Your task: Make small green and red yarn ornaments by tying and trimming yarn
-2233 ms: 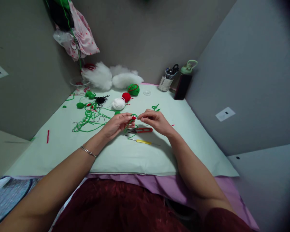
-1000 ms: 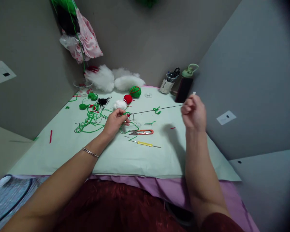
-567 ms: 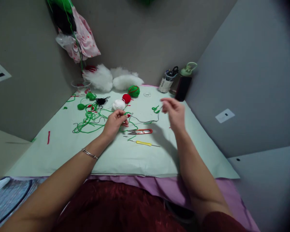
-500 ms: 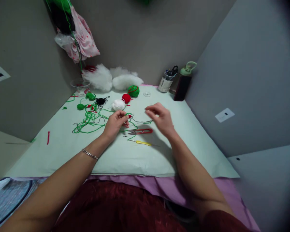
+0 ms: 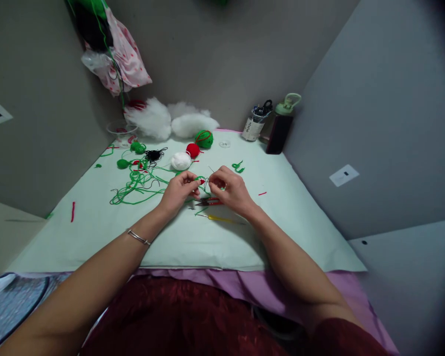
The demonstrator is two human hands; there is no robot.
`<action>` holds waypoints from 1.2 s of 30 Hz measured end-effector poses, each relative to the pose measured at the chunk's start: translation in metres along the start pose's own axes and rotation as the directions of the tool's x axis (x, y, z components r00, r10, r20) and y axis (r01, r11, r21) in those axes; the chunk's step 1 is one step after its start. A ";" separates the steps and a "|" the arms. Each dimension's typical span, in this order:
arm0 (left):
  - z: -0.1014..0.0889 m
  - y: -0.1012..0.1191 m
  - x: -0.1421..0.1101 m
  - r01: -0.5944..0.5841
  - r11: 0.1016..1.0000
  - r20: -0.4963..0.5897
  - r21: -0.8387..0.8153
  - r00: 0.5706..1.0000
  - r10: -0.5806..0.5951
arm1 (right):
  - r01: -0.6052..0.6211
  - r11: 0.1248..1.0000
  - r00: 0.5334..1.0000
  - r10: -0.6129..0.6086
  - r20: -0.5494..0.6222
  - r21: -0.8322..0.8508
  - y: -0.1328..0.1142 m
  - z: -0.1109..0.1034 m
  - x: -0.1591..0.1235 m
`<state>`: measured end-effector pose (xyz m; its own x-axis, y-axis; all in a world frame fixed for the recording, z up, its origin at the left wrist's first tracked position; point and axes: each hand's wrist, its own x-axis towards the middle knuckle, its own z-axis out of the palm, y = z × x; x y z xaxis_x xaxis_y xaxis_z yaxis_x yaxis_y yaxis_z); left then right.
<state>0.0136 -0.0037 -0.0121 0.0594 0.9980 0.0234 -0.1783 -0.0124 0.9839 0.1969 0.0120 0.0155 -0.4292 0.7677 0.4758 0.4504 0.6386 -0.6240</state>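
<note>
"While the left hand pinches the red piece above the surface, well in from its near edge, what helps?"
"Steadiness; the right hand, seemingly closed on a needle, should draw the thread evenly; avoid snags."

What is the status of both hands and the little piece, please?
Left hand pinching red-and-green piece. Right hand close beside it, grip unclear. Black thread between hands. Snips on table, partly hidden by right hand.

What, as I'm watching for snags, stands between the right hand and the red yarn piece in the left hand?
Dark thread loops across the gap; nothing solid visibly separates the right hand from the red yarn piece.
</note>
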 end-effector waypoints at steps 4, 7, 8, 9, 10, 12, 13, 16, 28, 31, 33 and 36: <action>-0.003 -0.003 0.003 -0.015 1.000 -0.026 0.002 1.000 0.015 | -0.132 0.898 0.985 0.072 0.155 0.420 -0.004 -0.027 0.001; -0.006 -0.005 0.005 -0.015 1.000 -0.033 -0.002 0.999 0.015 | -0.224 0.761 0.951 0.036 0.306 0.609 0.003 -0.047 -0.002; -0.006 -0.006 0.005 -0.013 1.000 -0.035 -0.002 0.999 0.013 | -0.229 0.722 0.944 0.003 0.329 0.653 0.007 -0.052 -0.003; -0.006 -0.006 0.006 -0.011 1.000 -0.035 -0.004 0.999 0.011 | -0.226 0.686 0.941 -0.032 0.338 0.692 0.010 -0.056 -0.005; -0.006 -0.006 0.006 -0.008 1.000 -0.033 -0.006 0.999 0.008 | -0.220 0.656 0.937 -0.065 0.344 0.722 0.014 -0.059 -0.006; -0.006 -0.005 0.005 -0.007 1.000 -0.026 -0.013 1.000 0.007 | -0.215 0.621 0.925 -0.118 0.361 0.754 0.018 -0.063 -0.008; -0.006 -0.004 0.005 -0.010 1.000 -0.022 -0.018 1.000 0.009 | -0.220 0.621 0.915 -0.138 0.380 0.753 0.019 -0.063 -0.009; -0.005 -0.002 0.005 -0.014 0.999 -0.022 -0.036 1.000 0.013 | -0.266 0.665 0.890 -0.109 0.443 0.698 0.015 -0.063 -0.009; -0.003 -0.002 0.003 0.019 0.996 0.018 -0.087 1.000 -0.017 | -0.122 0.981 0.992 0.118 0.037 0.153 0.005 -0.017 -0.002; -0.004 -0.004 0.004 0.003 0.997 0.019 -0.080 1.000 -0.001 | -0.010 0.996 0.999 0.005 -0.053 -0.085 -0.001 -0.009 -0.005; -0.003 -0.003 0.004 0.005 0.997 0.019 -0.075 1.000 -0.003 | 0.009 0.987 0.998 -0.018 -0.055 -0.162 -0.004 -0.006 -0.006; -0.001 0.000 0.002 0.016 0.997 0.008 -0.070 1.000 -0.015 | 0.010 0.977 0.999 -0.019 -0.040 -0.211 -0.006 -0.004 -0.007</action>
<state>0.0127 -0.0014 -0.0127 0.0698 0.9975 0.0099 -0.2458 0.0076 0.9693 0.2001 0.0026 0.0179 -0.4058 0.7567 0.5126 0.6009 0.6435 -0.4742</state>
